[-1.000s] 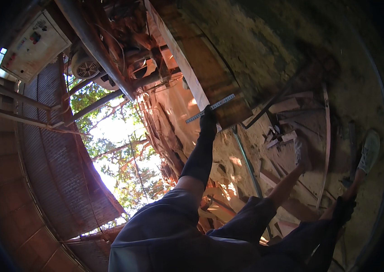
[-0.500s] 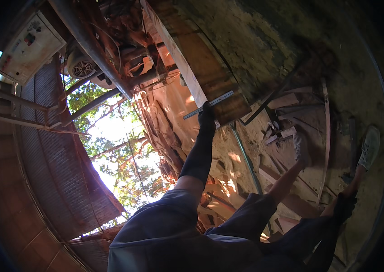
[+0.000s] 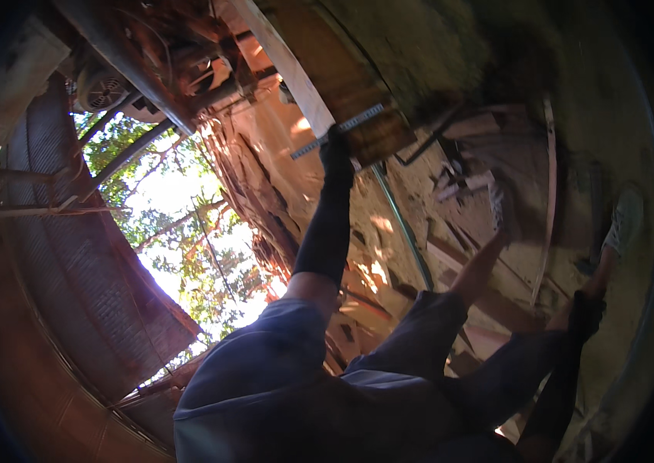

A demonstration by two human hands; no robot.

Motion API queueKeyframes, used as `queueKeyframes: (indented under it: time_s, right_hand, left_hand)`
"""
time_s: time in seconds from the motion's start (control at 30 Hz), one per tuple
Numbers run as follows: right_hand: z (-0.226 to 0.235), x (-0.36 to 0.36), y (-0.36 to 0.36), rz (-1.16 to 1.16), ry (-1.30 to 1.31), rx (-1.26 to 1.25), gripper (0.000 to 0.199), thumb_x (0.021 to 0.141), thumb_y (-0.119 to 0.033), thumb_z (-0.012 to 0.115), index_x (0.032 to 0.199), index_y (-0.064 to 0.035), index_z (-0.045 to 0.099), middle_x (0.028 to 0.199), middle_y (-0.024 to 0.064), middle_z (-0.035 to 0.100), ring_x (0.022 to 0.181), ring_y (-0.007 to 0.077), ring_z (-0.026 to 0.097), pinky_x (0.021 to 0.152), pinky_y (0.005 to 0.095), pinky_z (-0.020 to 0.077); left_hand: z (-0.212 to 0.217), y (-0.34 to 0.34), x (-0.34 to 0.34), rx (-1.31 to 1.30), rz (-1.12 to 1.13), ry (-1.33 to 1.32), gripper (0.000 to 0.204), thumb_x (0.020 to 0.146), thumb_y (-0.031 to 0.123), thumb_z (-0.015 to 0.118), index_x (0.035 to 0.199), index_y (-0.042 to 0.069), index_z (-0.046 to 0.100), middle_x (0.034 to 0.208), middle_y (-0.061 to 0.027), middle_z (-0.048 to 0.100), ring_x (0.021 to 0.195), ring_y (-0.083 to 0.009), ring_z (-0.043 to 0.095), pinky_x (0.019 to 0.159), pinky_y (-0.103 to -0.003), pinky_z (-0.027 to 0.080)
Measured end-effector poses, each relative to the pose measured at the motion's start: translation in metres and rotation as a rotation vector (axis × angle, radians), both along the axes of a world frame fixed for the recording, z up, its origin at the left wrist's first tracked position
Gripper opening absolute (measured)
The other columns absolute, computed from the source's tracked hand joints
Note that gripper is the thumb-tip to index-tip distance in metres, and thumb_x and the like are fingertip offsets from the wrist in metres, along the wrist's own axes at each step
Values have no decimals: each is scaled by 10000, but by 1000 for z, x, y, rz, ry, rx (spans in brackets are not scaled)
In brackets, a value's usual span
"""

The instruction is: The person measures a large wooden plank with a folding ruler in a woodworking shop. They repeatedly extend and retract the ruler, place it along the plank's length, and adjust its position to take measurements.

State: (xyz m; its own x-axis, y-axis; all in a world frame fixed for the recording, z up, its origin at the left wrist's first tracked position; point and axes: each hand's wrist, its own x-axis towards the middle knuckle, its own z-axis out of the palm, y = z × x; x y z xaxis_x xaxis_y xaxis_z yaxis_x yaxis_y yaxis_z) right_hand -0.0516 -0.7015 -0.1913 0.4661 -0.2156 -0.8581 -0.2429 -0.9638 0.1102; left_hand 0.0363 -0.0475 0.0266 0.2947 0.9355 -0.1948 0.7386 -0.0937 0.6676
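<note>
Touching ruler (image 3: 361, 117) across board (image 3: 385, 139): left hand (image 3: 334, 149). Right hand (image 3: 588, 316) near leg (image 3: 602, 272).

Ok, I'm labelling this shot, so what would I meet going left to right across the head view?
Pale box → motor → left hand at the ruler → green pole → first shoe → long wood strip → right hand → second shoe.

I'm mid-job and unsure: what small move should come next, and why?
Probably bring the dark-sleeved right hand up to steady the right end of the narrow grey ruler on the brown wooden board. The dark-sleeved left hand is near the ruler's middle, that end has no hand on it, and the right hand is well away.
</note>
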Motion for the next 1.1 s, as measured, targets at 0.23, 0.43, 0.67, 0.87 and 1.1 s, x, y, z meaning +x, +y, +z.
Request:
queueKeyframes:
  time_s: [0.23,0.43,0.67,0.87,1.1]
  right_hand:
    - [13,19,6,-107,74,24,730,779,-600,645,1178,-15,469,1057,208,637,1010,408,631,873,499,491]
    - [-2,2,0,-48,119,-14,729,855,-550,586,1409,-147,336,1112,178,549,1021,370,620,800,500,524]
    - [-9,-8,-5,13,29,27,695,865,-556,564,1403,-177,342,1104,163,550,985,343,636,777,485,533]
    - [-13,-7,2,-26,210,-129,639,865,-556,562,1354,-186,385,1093,123,558,954,316,651,753,477,541]
    - [-4,-4,-11,-64,59,39,644,849,-549,586,1337,-171,401,1150,144,578,1032,368,621,825,499,513]
  left_hand:
    - [-7,-11,13,65,-45,-56,197,940,282,613,943,86,633,692,74,469,566,-46,407,497,-233,322]
    - [-13,-9,12,69,-28,-165,198,951,272,572,951,84,634,716,62,489,564,-65,422,510,-233,333]
    - [-5,6,2,-143,5,-266,192,947,276,577,948,92,631,701,32,495,586,-92,462,519,-248,373]
    - [13,22,17,201,-611,145,163,923,229,593,934,70,625,707,-5,566,606,-106,534,534,-260,411]
    - [12,80,57,141,-425,344,196,940,199,551,1086,84,612,751,-56,592,646,-146,571,581,-271,460]
